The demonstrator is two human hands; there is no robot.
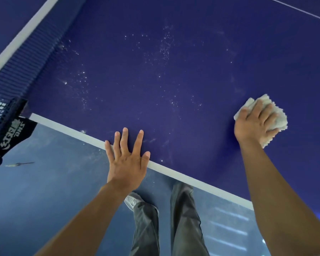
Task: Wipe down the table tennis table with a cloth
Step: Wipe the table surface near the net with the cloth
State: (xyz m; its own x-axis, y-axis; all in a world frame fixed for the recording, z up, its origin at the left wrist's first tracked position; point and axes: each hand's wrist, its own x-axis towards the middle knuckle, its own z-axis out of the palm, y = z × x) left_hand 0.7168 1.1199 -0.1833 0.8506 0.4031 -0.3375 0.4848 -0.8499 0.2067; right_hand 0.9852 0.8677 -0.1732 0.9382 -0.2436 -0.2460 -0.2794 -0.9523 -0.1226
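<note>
**A:** What is being shown, and where is the cloth being held?

**B:** A dark blue table tennis table is being viewed from above. A bunched white cloth is being gripped by the right hand, with the fingers curled over it. It is being pressed onto the playing surface at the right, well apart from the net. The left hand is being rested flat across the near white edge line, fingers spread, with nothing being held.

**A:** What is being left to clean?

**B:** White specks are being seen scattered across the middle of the surface and towards the net. That patch is being judged as not yet wiped.

**A:** What could be going wrong from here?

**B:** With the cloth bunched so small, only a narrow strip is probably being covered on each pass, so specks could be missed between strokes. Dust could be pushed along rather than lifted. It could then be swept over the near edge onto the floor, or packed against the foot of the net. If a stroke is carried too far left, the mesh could be snagged or the black net clamp knocked. Weight appears to be borne by the left hand at the very edge, so a slip could be caused there by leaning further in.
</note>
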